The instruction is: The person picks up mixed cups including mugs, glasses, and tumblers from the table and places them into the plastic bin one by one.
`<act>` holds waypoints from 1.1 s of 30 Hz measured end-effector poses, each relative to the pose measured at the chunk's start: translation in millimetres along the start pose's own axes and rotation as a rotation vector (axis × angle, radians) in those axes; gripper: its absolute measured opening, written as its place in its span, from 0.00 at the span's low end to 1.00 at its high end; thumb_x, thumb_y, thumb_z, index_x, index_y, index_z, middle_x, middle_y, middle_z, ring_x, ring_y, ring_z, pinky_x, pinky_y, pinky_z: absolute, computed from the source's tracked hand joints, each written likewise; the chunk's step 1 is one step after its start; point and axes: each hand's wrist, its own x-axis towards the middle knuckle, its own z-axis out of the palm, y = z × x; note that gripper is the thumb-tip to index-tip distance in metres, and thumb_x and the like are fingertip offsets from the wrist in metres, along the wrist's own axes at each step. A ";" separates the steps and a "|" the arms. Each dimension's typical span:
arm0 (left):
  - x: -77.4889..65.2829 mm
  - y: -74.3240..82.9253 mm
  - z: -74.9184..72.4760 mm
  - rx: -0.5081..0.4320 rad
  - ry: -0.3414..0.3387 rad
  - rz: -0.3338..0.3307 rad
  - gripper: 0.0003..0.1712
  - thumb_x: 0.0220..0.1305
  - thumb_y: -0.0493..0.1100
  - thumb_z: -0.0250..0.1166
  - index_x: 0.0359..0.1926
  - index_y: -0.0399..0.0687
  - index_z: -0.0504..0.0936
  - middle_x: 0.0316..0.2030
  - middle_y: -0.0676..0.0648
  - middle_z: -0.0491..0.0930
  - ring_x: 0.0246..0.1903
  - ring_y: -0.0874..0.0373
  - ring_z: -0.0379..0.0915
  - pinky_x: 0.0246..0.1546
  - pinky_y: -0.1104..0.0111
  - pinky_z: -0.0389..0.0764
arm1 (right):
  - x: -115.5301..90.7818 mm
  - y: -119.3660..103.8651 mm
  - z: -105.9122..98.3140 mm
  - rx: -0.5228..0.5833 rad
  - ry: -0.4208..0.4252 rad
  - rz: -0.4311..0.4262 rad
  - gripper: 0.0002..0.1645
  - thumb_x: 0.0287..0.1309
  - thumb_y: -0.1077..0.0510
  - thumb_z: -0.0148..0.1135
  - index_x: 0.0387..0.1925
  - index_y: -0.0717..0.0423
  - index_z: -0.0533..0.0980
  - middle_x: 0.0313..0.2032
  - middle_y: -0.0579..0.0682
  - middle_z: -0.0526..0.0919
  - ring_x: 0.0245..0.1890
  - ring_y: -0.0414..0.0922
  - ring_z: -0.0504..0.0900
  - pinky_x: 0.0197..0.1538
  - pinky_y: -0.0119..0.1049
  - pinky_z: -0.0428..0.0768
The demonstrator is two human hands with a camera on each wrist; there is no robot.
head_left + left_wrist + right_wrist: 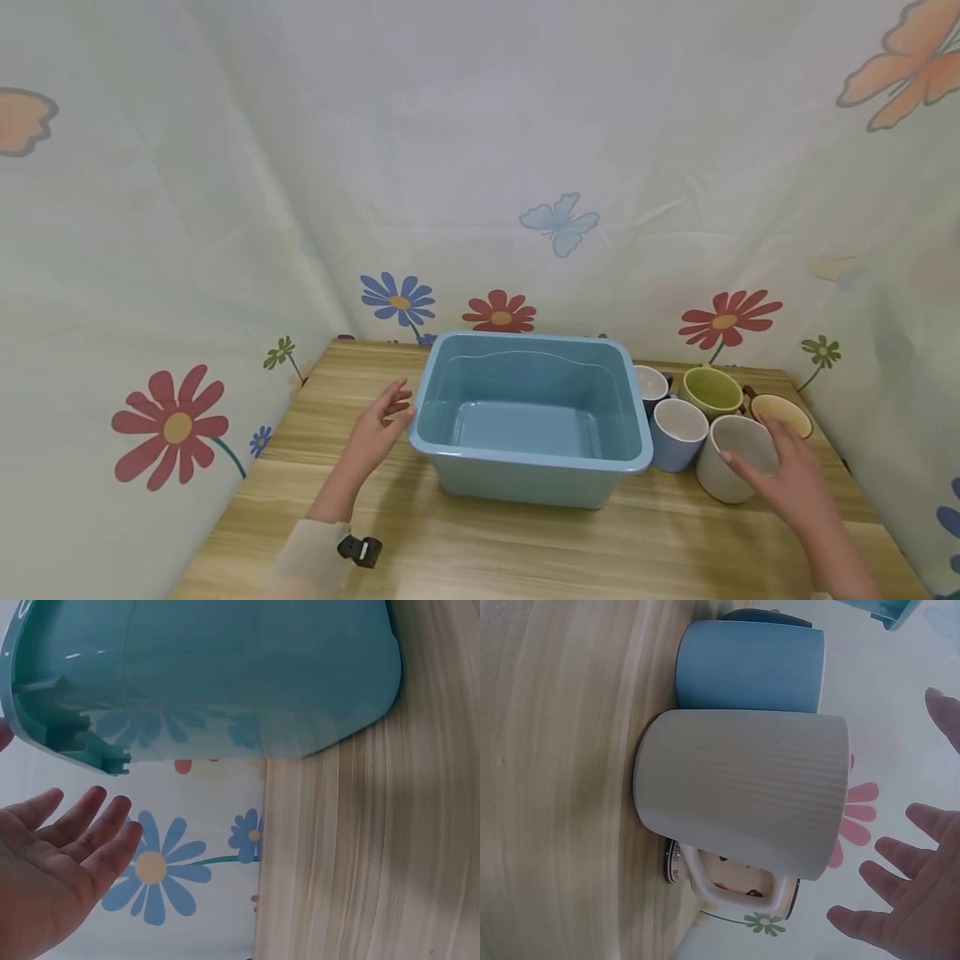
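A light blue plastic tub (528, 462) stands on the wooden table. My left hand (377, 427) is beside its left rim, fingers loosely extended; the left wrist view shows that hand (67, 855) with nothing in it. Over the white ribbed mug (729, 467) hovers my right hand (795, 475), its thumb and fingers spread. In the right wrist view the same hand (915, 877) is apart from the mug (742, 787), whose handle faces the hand's little-finger side. A blue mug (677, 437) stands directly left of the white one.
Behind these stand a green mug (711, 392), a cream-lined mug (782, 412) and a white-lined dark mug (651, 385), close together against the tub's right side. A flower-printed curtain (480, 167) encloses the wooden table (480, 550) at the back and sides.
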 end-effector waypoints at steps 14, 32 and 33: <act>-5.4 -2.0 15.8 -0.104 -0.040 -0.013 0.36 0.75 0.43 0.58 0.78 0.37 0.59 0.68 0.26 0.71 0.66 0.33 0.72 0.63 0.48 0.79 | -6.6 9.3 5.6 0.007 0.050 -0.007 0.54 0.60 0.41 0.68 0.72 0.73 0.58 0.66 0.80 0.63 0.61 0.76 0.64 0.55 0.75 0.68; -7.3 -0.2 16.1 -0.158 -0.046 -0.065 0.34 0.75 0.39 0.55 0.77 0.37 0.61 0.69 0.26 0.70 0.64 0.36 0.75 0.52 0.58 0.86 | -6.1 19.0 9.4 0.034 0.035 0.046 0.69 0.50 0.45 0.77 0.73 0.81 0.46 0.62 0.85 0.62 0.58 0.78 0.65 0.56 0.76 0.67; -7.1 -0.4 15.7 -0.159 -0.049 -0.068 0.34 0.75 0.40 0.55 0.77 0.37 0.61 0.69 0.26 0.70 0.64 0.36 0.75 0.50 0.60 0.87 | -6.3 19.7 10.0 0.034 0.034 0.052 0.69 0.50 0.45 0.77 0.73 0.81 0.46 0.63 0.85 0.61 0.58 0.78 0.64 0.56 0.77 0.67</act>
